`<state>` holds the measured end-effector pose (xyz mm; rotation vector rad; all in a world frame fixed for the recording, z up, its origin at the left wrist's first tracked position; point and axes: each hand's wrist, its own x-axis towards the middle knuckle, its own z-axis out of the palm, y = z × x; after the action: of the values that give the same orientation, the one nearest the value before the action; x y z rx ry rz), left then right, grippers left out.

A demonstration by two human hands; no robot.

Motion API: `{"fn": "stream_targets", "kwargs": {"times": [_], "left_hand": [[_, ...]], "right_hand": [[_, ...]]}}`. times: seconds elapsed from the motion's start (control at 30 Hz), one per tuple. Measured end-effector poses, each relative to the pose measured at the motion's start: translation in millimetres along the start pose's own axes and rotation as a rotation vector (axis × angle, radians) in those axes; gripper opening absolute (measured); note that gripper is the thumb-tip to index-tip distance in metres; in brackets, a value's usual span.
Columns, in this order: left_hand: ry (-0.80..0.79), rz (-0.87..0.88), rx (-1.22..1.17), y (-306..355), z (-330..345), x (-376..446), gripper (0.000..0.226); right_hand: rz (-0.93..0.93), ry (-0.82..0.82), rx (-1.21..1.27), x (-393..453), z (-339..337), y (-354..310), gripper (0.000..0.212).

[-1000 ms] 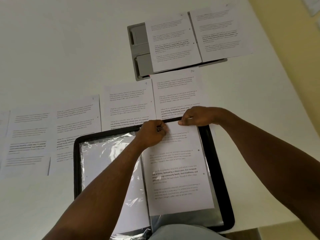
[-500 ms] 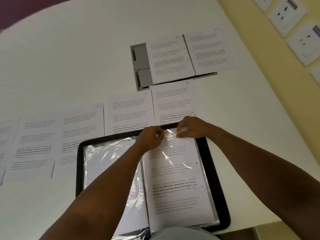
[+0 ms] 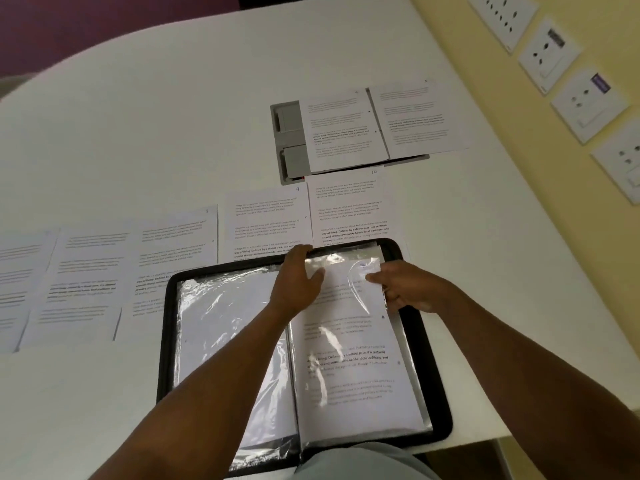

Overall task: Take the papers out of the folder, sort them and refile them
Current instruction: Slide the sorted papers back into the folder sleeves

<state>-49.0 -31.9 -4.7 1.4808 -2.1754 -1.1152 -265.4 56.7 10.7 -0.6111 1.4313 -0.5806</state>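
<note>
A black folder (image 3: pixel 165 341) lies open at the table's near edge, with clear plastic sleeves on both sides. A printed sheet (image 3: pixel 353 375) sits inside the right-hand sleeve (image 3: pixel 332 263), whose glossy top part bulges upward. My left hand (image 3: pixel 294 282) grips the sleeve's top left corner, fingers curled over its upper edge and thumb lying on the plastic. At the sleeve's upper right edge, my right hand (image 3: pixel 408 289) pinches the sheet, one finger stretched onto the paper. The left-hand sleeve (image 3: pixel 225 341) shows a blank white back.
Printed sheets lie in a row behind the folder: far left (image 3: pixel 83 278), middle (image 3: pixel 266 216), right (image 3: pixel 349 209). Two more sheets (image 3: pixel 339 133) cover a grey tray (image 3: pixel 287 133) farther back. A yellow wall with sockets (image 3: pixel 588 98) runs along the right.
The sheet has slid down into the right sleeve. My hands have parted: the left now holds the sleeve's top left corner, the right has shifted to the sheet's upper right edge.
</note>
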Motion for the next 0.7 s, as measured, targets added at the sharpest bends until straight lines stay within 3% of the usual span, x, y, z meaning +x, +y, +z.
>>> {"fn": "stream_targets", "kwargs": {"times": [0.1,0.23,0.33,0.43,0.53,0.7], "left_hand": [[-0.004,-0.104,-0.146,9,1,-19,0.054],[-0.223,-0.250,-0.391,34,-5,-41,0.067],[-0.285,-0.231,-0.593,30,-28,-64,0.082],[-0.319,-0.209,-0.731,15,-55,-78,0.076],[-0.224,-0.275,-0.684,1,-83,-90,0.052],[-0.038,-0.500,-0.708,-33,-118,-106,0.037]], "right_hand": [[-0.011,-0.032,0.223,-3,12,-14,0.030],[-0.075,-0.061,0.415,-6,27,-30,0.031],[-0.114,-0.112,0.464,-3,63,-42,0.028],[-0.128,-0.117,0.454,7,102,-51,0.024],[-0.128,-0.148,0.399,22,142,-58,0.028],[-0.177,-0.225,0.213,37,193,-55,0.035]]}}
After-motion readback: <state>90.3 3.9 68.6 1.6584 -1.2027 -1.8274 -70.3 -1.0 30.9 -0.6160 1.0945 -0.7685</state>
